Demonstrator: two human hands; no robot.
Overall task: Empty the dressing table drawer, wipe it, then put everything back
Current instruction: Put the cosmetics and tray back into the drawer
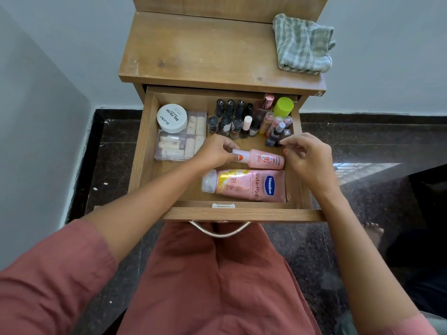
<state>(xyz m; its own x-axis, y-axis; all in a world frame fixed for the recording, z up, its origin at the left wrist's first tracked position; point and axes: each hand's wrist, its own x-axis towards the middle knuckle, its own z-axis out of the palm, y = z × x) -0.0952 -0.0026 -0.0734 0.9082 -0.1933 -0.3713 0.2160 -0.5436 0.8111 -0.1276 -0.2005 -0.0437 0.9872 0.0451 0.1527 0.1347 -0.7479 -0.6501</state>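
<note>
Rust-red lap and sleeves nearest the camera, and a bare foot (373,232) on the dark speckled floor (113,151) at right. The dressing table drawer (242,215) is pulled fully out over the lap, its metal handle (219,230) hanging in front, and it is full of items. At the drawer's front lies a pink Vaseline lotion bottle (249,186) on its side, cap pointing left. Just behind it, also on its side, is a small pink bottle (264,160). Left hand (214,153) grips its white cap end, fingers curled over it and the thumb with an orange nail pressed on the cap. Right hand (308,160) hovers at the bottle's base end, fingers loosely bent and apart, holding nothing; contact with the bottle is unclear. Left half of the drawer: a clear plastic box (169,147) of beige tubes, with a white Zudio nail polish jar (172,118) sitting on its back part. Back middle: upright nail polish bottles (229,119) in rows. Back right: pink gloss tubes (274,122) and a container with a lime-green cap (283,107). Beyond that the wooden table top (193,52), with a crumpled green-striped cloth (303,44) at its far right corner.
</note>
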